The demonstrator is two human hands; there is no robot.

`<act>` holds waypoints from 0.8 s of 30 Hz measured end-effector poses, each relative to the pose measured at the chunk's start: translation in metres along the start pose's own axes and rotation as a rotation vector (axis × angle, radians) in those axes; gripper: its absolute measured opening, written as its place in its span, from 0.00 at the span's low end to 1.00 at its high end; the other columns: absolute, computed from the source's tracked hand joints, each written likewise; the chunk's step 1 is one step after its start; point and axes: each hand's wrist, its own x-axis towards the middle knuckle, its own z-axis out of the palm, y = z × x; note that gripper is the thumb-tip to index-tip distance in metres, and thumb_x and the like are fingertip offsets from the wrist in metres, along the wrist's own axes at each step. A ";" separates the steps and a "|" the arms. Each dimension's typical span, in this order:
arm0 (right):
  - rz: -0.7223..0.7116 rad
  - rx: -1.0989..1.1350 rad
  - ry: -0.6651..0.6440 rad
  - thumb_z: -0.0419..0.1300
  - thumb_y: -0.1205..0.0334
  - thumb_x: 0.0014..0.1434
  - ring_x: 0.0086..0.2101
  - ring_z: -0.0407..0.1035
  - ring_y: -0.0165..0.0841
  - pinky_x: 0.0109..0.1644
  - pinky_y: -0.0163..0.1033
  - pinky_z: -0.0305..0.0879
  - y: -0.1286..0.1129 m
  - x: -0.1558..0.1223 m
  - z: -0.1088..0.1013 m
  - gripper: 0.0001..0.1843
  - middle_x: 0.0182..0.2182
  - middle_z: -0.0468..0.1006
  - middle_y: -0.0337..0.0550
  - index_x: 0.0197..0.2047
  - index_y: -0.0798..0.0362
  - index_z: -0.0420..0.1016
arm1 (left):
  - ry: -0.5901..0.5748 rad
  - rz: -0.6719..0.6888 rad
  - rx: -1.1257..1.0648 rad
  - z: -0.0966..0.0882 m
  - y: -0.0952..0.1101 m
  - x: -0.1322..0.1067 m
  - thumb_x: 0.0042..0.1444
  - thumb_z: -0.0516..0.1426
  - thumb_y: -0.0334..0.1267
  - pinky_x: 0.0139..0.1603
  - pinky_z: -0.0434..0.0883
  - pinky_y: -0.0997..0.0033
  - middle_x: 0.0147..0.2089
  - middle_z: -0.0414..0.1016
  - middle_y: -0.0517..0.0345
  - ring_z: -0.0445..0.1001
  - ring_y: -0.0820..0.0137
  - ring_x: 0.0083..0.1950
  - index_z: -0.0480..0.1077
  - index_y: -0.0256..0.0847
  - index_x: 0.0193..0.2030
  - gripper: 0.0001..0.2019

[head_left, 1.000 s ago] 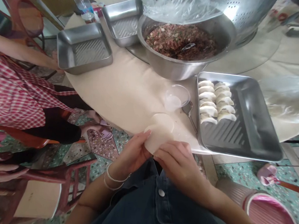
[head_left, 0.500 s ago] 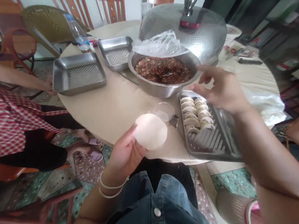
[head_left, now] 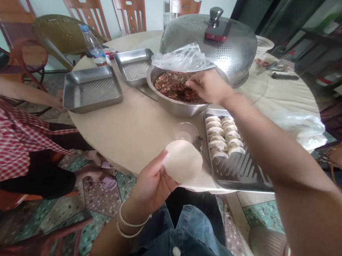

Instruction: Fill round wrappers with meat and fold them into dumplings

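Note:
My left hand (head_left: pixel 156 184) pinches the edge of a round, pale dumpling wrapper (head_left: pixel 184 161) above the table's near edge. Over the steel bowl (head_left: pixel 178 109), my right hand (head_left: pixel 211 86) is closed, its fingertips at the dark red minced filling (head_left: pixel 173 84); what they grip is hidden. Two rows of folded dumplings (head_left: pixel 218 133) lie in a metal tray (head_left: pixel 237 186) under my right forearm. Between tray and wrapper sit a small clear dish (head_left: pixel 185 130) and a partly hidden spoon (head_left: pixel 199 143).
Two metal trays (head_left: pixel 92 106) (head_left: pixel 133 81) stand at the left, a person's hand (head_left: pixel 59 97) beside the nearer one. Behind the bowl are a plastic bag (head_left: pixel 179 59) and a big domed lid (head_left: pixel 239 50) with a phone (head_left: pixel 216 35) on top. A water bottle (head_left: pixel 93 47) stands back left.
My right hand has moved left from beside the bowl's rim to over the filling, and its fingers have closed. The left hand, still holding the wrapper, appears slightly lower and further right.

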 end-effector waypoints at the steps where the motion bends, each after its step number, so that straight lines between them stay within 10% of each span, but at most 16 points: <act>1: -0.003 -0.040 0.014 0.54 0.59 0.64 0.25 0.59 0.29 0.38 0.39 0.59 0.000 0.001 -0.005 0.23 0.19 0.64 0.37 0.18 0.49 0.55 | 0.007 -0.001 -0.005 0.000 0.000 0.000 0.65 0.49 0.42 0.65 0.67 0.53 0.58 0.75 0.47 0.69 0.56 0.63 0.66 0.37 0.62 0.21; 24: 0.453 0.447 0.100 0.55 0.63 0.64 0.22 0.63 0.25 0.33 0.35 0.65 0.004 -0.002 -0.017 0.14 0.20 0.72 0.37 0.28 0.56 0.74 | -0.009 0.030 0.034 0.006 -0.004 0.001 0.66 0.47 0.42 0.66 0.66 0.52 0.57 0.75 0.45 0.68 0.56 0.64 0.65 0.34 0.63 0.22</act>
